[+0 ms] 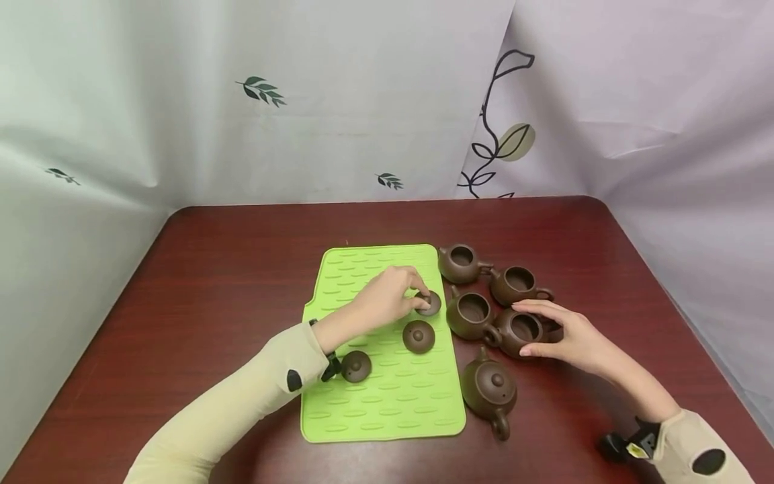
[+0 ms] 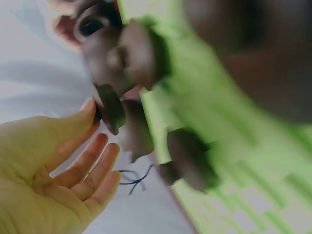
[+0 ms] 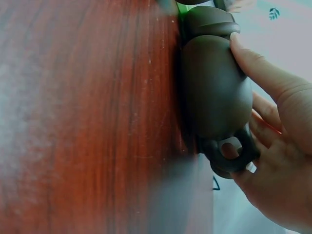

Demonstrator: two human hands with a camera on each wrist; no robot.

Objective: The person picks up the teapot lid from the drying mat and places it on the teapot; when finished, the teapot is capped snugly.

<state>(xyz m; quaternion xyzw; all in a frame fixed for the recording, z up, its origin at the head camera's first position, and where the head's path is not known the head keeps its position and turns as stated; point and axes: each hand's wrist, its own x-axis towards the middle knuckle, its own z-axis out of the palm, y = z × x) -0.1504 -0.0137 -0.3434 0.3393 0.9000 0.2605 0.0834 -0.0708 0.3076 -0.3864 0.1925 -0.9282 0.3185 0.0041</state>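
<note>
between the left hand [image 1: 389,292] and the right hand [image 1: 571,336], an open middle teapot [image 1: 461,325] stands on the worktop [image 1: 254,282]. the left hand pinches a lid [image 1: 432,304] between thumb and fingers over the green mat [image 1: 387,417]; whether that lid is clear of the mat is hard to tell. the right hand grasps an open near teapot [image 1: 510,336], thumb on the side nearer the person, fingers round the far side. beyond the hands wait two more open ones, a far teapot [image 1: 450,267] and a side teapot [image 1: 504,289]. nearer the person than both hands sits a covered teapot [image 1: 484,386]. a second lid [image 1: 418,337] lies just on the near side of the left hand's fingers, a third lid [image 1: 356,367] by its wrist, and the left wrist view shows what looks like a fourth lid [image 2: 195,161].

the step in hand seems to be capping the teapots, with one done. the next move probably calls for the left hand to raise its lid, carry it past the middle teapot and lower it level into the opening that the right hand steadies.
</note>
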